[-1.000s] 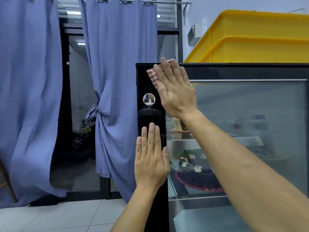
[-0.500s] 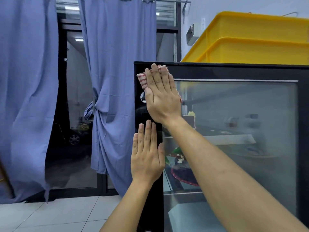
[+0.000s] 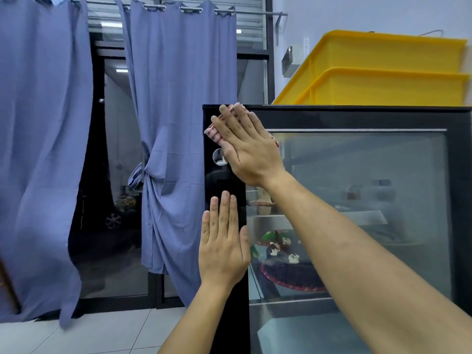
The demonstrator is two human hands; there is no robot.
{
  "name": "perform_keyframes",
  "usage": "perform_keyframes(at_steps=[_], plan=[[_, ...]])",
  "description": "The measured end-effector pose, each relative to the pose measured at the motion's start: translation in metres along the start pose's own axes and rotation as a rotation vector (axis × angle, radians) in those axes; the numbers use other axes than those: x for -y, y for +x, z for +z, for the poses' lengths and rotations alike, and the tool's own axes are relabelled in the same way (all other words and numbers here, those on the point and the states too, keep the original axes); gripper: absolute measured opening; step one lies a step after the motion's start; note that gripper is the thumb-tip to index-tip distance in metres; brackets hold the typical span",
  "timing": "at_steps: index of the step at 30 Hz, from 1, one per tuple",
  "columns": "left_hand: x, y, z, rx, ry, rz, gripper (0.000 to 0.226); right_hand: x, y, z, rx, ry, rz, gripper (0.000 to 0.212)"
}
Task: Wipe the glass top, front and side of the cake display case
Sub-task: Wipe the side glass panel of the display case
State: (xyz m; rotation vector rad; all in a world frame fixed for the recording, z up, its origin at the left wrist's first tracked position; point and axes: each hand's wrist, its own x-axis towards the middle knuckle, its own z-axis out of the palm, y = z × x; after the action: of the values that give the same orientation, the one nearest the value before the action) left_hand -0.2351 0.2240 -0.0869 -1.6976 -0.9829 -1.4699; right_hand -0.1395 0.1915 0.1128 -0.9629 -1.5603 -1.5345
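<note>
Curtains (image 3: 178,103) of blue cloth hang from a rail at the left, one panel tied in a knot halfway down, with a dark doorway between them and pale floor tiles (image 3: 84,335) below. Two yellow crates (image 3: 388,80), one nested in the other, sit on the top of the cake display case (image 3: 357,118) toward the right. The case fills the right half of the view: a black frame around a large glass pane, its left black upright carrying a small round fitting (image 3: 217,157). Behind the glass, a dark cake (image 3: 286,267) with white and green decorations rests on a lower shelf, and another item on the shelf above it is partly hidden by the right forearm.

The right hand (image 3: 245,149) lies flat against the upper left corner of the case, fingers straight and close together, pointing up and to the left, pressing a red-and-white checked cloth (image 3: 214,132) against the frame. The cloth shows only at the edges of the hand, beside the fingertips and by the wrist side. The right forearm crosses the glass from the lower right. The left hand (image 3: 223,249) rests lower on the black upright, palm flat, fingers straight, together and pointing up, thumb beside the edge of the glass, holding nothing.
</note>
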Motion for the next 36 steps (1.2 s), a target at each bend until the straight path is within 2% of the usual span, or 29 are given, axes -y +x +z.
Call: perform_keyframes(at_steps=[4, 9, 15, 17, 20, 21, 24, 26, 27, 30, 31, 34, 35, 36], plan=[[0.001, 0.0, 0.001, -0.012, 0.013, -0.002, 0.065, -0.006, 0.002, 0.001, 0.015, -0.018, -0.073, 0.053], [0.002, -0.001, 0.001, 0.007, 0.012, 0.005, 0.065, -0.008, 0.004, -0.004, 0.077, 0.052, -0.296, 0.052], [0.001, 0.0, 0.001, 0.016, 0.0, -0.003, 0.066, -0.014, -0.047, -0.007, 0.15, 0.055, -0.483, 0.055], [0.001, -0.001, 0.0, 0.011, 0.0, -0.003, 0.066, -0.016, -0.04, -0.007, 0.137, 0.024, -0.446, 0.054], [0.0, 0.0, 0.0, 0.008, -0.007, -0.004, 0.065, -0.009, -0.009, -0.006, 0.069, 0.008, -0.146, 0.054], [0.0, 0.0, -0.001, 0.008, -0.011, -0.007, 0.065, -0.006, -0.001, -0.006, 0.09, 0.0, -0.146, 0.055], [0.002, -0.002, -0.001, 0.022, -0.022, 0.01, 0.065, -0.01, -0.004, -0.009, 0.206, -0.006, -0.444, 0.055], [0.005, -0.004, -0.001, 0.026, -0.021, 0.024, 0.065, -0.027, -0.011, -0.013, 0.224, -0.015, -0.556, 0.055], [0.005, -0.004, -0.001, 0.028, -0.021, 0.029, 0.065, -0.036, -0.013, -0.014, 0.21, -0.03, -0.55, 0.056], [0.005, -0.003, -0.001, 0.029, -0.025, 0.026, 0.066, -0.035, -0.022, -0.013, 0.145, -0.062, -0.342, 0.056], [0.004, -0.003, -0.001, 0.034, -0.02, 0.023, 0.066, -0.026, -0.026, -0.01, 0.139, -0.055, -0.342, 0.056], [0.005, -0.004, -0.001, 0.046, -0.024, 0.017, 0.067, -0.018, -0.035, -0.009, 0.199, -0.04, -0.616, 0.056], [0.005, -0.004, -0.002, 0.048, -0.024, 0.016, 0.067, -0.023, -0.033, -0.01, 0.194, -0.051, -0.651, 0.056], [0.005, -0.004, -0.002, 0.049, -0.022, 0.021, 0.067, -0.027, -0.03, -0.009, 0.171, -0.059, -0.606, 0.056]])
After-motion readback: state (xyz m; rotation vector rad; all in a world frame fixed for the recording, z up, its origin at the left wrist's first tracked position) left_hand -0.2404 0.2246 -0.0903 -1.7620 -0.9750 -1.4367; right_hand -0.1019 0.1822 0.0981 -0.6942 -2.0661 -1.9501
